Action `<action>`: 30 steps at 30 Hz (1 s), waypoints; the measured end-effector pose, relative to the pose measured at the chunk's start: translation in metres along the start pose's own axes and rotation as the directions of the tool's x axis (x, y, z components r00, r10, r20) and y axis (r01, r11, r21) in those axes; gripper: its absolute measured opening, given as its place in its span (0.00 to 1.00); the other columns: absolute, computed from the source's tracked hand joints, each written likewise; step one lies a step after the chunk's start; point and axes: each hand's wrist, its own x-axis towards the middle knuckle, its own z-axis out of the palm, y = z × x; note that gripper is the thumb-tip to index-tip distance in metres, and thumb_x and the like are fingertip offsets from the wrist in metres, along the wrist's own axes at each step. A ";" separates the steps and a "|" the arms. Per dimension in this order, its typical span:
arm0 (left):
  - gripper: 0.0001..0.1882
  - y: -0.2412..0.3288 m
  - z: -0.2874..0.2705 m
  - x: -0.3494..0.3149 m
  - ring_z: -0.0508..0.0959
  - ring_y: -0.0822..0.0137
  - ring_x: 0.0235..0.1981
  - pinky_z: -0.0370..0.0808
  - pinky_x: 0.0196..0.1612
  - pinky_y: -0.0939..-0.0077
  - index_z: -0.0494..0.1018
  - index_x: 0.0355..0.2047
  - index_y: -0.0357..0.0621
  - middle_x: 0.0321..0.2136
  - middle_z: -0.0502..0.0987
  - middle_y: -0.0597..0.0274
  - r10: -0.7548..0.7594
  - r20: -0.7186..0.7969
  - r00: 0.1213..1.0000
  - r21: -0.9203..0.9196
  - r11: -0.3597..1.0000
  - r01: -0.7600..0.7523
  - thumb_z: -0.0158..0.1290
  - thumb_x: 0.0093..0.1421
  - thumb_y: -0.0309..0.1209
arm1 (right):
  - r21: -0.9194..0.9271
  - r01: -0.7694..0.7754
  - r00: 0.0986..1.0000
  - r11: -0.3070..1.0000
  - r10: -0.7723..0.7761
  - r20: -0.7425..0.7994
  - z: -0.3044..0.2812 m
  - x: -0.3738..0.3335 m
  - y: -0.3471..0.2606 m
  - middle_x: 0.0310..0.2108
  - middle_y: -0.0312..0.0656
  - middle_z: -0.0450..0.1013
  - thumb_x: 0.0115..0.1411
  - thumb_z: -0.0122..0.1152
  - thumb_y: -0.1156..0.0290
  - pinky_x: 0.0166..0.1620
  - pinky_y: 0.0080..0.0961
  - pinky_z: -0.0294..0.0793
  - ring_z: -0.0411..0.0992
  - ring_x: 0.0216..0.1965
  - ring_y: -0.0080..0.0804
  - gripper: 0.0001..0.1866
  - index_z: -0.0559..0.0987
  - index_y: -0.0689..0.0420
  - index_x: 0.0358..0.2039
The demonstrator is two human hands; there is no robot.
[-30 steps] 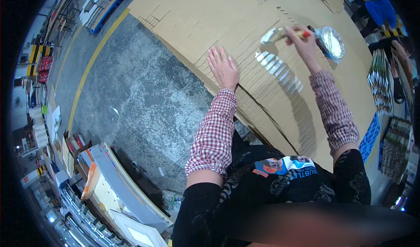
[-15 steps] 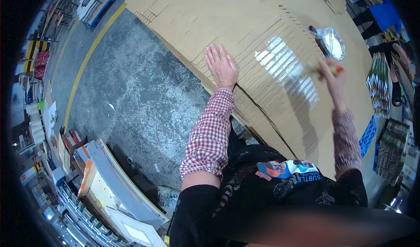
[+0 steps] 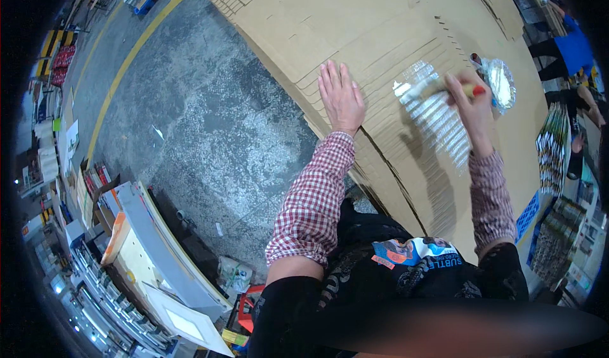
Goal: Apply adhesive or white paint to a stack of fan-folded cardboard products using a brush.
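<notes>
My left hand [image 3: 343, 101] lies flat with fingers stretched on the fanned edges of a stack of brown cardboard sheets [image 3: 342, 28]. My right hand [image 3: 472, 107] is closed round a brush [image 3: 436, 87] with a pale handle and red end. Its bristle end points left, down at the far part of a shiny wet white patch [image 3: 438, 126], which looks like glue, across the staggered flaps. Just beyond my right hand stands a container lined with crinkled shiny film [image 3: 501, 86], white inside. A dark reddish stick end [image 3: 474, 59] shows beside it.
Grey concrete floor [image 3: 203, 117] with a yellow line [image 3: 127, 66] lies left. Leaning panels [image 3: 171, 250] stand at lower left. At right are bundles of stacked sheets [image 3: 553, 152], a blue crate [image 3: 528, 216] and a person in blue [image 3: 574, 50].
The brush has gone from the near-right part of the wet patch to its far-left end. My left hand stays flat on the cardboard. The whole view has shifted slightly.
</notes>
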 end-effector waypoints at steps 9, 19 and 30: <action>0.27 0.001 -0.006 -0.002 0.46 0.47 0.63 0.41 0.63 0.56 0.57 0.55 0.32 0.59 0.51 0.42 0.000 -0.013 1.000 -0.017 1.000 -0.001 0.41 0.56 0.32 | -0.260 -0.060 0.978 0.964 0.109 0.179 -0.005 -0.016 0.019 0.17 0.34 0.68 0.54 0.62 0.65 0.18 0.13 0.62 0.64 0.16 0.16 0.14 0.74 0.61 0.20; 0.26 0.005 -0.002 0.000 0.46 0.47 0.63 0.41 0.63 0.56 0.57 0.55 0.33 0.60 0.50 0.43 0.000 -0.011 1.000 -0.055 0.999 -0.001 0.41 0.57 0.31 | -0.152 0.249 0.952 0.956 -0.214 0.218 0.010 -0.020 0.031 0.17 0.37 0.65 0.52 0.63 0.70 0.24 0.18 0.61 0.63 0.19 0.20 0.12 0.73 0.63 0.17; 0.27 0.007 0.003 0.001 0.45 0.46 0.63 0.41 0.63 0.55 0.57 0.55 0.32 0.59 0.51 0.41 0.025 -0.025 0.999 -0.034 0.999 -0.026 0.41 0.56 0.32 | -0.150 0.132 0.976 0.980 -0.102 0.192 -0.007 -0.032 0.043 0.16 0.36 0.66 0.51 0.63 0.73 0.27 0.20 0.64 0.66 0.22 0.23 0.10 0.72 0.62 0.18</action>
